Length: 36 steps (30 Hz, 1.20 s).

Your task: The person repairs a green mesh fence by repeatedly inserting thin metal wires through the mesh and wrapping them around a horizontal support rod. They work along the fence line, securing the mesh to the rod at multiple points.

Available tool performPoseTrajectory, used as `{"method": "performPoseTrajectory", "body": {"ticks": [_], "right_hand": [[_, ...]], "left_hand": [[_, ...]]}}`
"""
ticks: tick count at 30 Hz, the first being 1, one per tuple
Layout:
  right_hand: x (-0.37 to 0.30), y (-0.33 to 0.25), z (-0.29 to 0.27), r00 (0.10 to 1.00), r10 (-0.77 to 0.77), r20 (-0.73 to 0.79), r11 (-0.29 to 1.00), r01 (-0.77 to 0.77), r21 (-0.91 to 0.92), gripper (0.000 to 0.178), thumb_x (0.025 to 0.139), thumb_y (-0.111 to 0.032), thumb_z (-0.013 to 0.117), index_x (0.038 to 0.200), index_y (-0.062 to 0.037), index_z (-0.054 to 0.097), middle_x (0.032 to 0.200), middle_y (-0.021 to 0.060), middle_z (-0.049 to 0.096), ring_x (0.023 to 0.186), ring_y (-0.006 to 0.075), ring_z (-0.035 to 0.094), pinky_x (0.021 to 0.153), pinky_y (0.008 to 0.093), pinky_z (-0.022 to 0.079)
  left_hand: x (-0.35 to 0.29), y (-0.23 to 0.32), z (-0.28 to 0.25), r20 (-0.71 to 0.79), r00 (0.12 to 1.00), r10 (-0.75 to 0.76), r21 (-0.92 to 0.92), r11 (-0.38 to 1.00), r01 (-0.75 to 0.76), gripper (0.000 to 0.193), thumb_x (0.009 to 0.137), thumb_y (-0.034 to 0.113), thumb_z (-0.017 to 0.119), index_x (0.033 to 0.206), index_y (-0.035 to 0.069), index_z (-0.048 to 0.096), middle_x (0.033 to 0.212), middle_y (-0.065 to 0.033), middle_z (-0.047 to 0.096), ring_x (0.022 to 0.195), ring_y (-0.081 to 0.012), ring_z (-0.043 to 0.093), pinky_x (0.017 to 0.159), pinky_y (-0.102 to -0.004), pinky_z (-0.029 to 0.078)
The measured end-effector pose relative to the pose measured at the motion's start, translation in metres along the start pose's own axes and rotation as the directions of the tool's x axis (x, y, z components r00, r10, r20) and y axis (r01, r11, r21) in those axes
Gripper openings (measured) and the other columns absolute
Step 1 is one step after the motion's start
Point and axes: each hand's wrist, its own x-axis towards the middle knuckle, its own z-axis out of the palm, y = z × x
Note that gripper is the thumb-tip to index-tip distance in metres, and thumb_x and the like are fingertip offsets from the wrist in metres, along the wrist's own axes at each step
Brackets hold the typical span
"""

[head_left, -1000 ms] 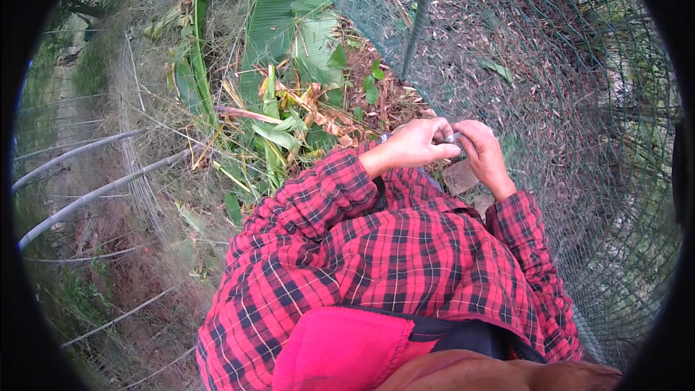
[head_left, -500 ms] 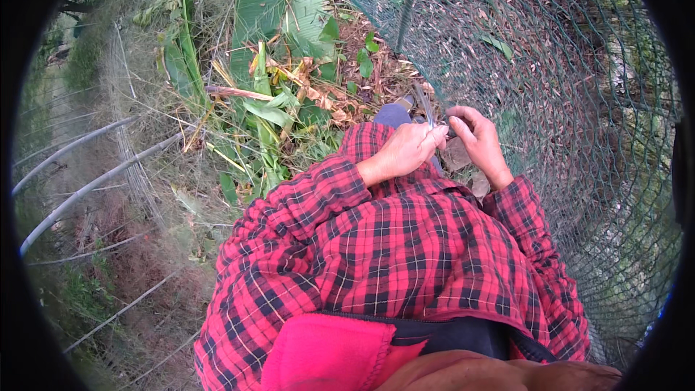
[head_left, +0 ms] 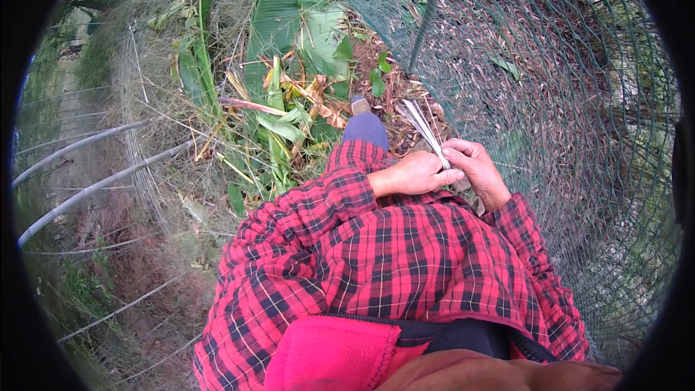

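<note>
My left hand point(head_left: 416, 174) is closed around the lower end of a bundle of thin white strips point(head_left: 423, 124), which look like cable ties. The strips fan out slightly and point away from me, up and to the left. Against the bundle's lower part, my right hand point(head_left: 478, 172) has thumb and fingers pinched together, touching the strips beside the left thumb. What lies between the right fingertips is partly hidden. Both hands are close in front of my body, near a green mesh net point(head_left: 499, 130) on the right.
The net hangs along my right side, with a dark green post or cord point(head_left: 427, 18) at its edge. Ahead lie large cut green leaves point(head_left: 279, 22) and dry brown leaves point(head_left: 318, 94). Curved grey pipes point(head_left: 108, 177) stand at left. My shoe point(head_left: 360, 105) shows on the ground.
Both hands have come slightly lower and nearer my body. The white strips have turned and now show spread out. My view has shifted slightly, and more of my leg and shoe is visible.
</note>
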Motion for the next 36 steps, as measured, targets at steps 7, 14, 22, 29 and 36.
{"method": "performPoseTrajectory", "body": {"ticks": [7, 14, 22, 29, 36], "right_hand": [[0.018, -0.013, 0.029, 0.995, -0.042, 0.088, 0.991, 0.052, -0.121, 0.020, 0.089, -0.019, 0.056, 0.097, -0.0013, 0.061, 0.090, -0.0006, 0.060, 0.082, 0.0060, 0.053, 0.072, 0.0218, 0.044], [0.081, -0.056, 0.101, 0.986, 0.034, 0.165, 0.968, 0.009, -0.250, 0.018, 0.087, -0.018, 0.058, 0.095, -0.0021, 0.062, 0.084, -0.0012, 0.060, 0.077, 0.0059, 0.054, 0.069, 0.0222, 0.044], [0.102, -0.108, 0.139, 0.993, -0.007, 0.120, 0.896, 0.060, -0.440, 0.013, 0.084, -0.015, 0.063, 0.086, -0.0015, 0.063, 0.078, -0.0010, 0.061, 0.074, 0.0056, 0.054, 0.062, 0.0216, 0.045], [0.103, -0.108, 0.151, 0.948, -0.253, 0.194, 0.655, 0.315, -0.686, 0.014, 0.081, -0.012, 0.063, 0.082, 0.0015, 0.062, 0.073, 0.0032, 0.058, 0.069, 0.0100, 0.054, 0.062, 0.0262, 0.045], [0.107, -0.123, 0.168, 0.911, -0.348, 0.222, 0.369, 0.351, -0.861, 0.018, 0.077, -0.018, 0.063, 0.078, 0.0003, 0.062, 0.074, 0.0176, 0.059, 0.067, 0.0302, 0.059, 0.061, 0.0356, 0.046]], "left_hand": [[-0.018, -0.014, -0.008, -0.238, 0.965, 0.112, -0.088, 0.987, -0.136, 0.030, 0.091, 0.029, 0.048, 0.098, 0.002, 0.056, 0.080, -0.0151, 0.058, 0.077, -0.0302, 0.058, 0.067, -0.0389, 0.045], [-0.070, -0.028, -0.078, -0.380, 0.923, 0.063, -0.075, 0.992, -0.099, 0.028, 0.089, 0.027, 0.050, 0.098, 0.001, 0.056, 0.075, -0.0139, 0.059, 0.070, -0.0282, 0.060, 0.066, -0.0381, 0.046], [-0.087, -0.021, -0.121, -0.473, 0.879, 0.063, -0.041, 0.995, -0.093, 0.030, 0.089, 0.028, 0.050, 0.101, 0.001, 0.057, 0.087, -0.0192, 0.061, 0.085, -0.0355, 0.059, 0.073, -0.0408, 0.046], [-0.103, -0.011, -0.129, -0.432, 0.900, -0.064, 0.005, 0.997, 0.074, 0.030, 0.087, 0.029, 0.051, 0.096, 0.001, 0.058, 0.084, -0.0214, 0.061, 0.082, -0.0365, 0.060, 0.070, -0.0422, 0.046], [-0.109, -0.016, -0.132, -0.507, 0.860, -0.066, 0.050, 0.993, 0.106, 0.031, 0.085, 0.029, 0.053, 0.095, 0.000, 0.058, 0.085, -0.0223, 0.061, 0.084, -0.0378, 0.059, 0.069, -0.0442, 0.046]]}}
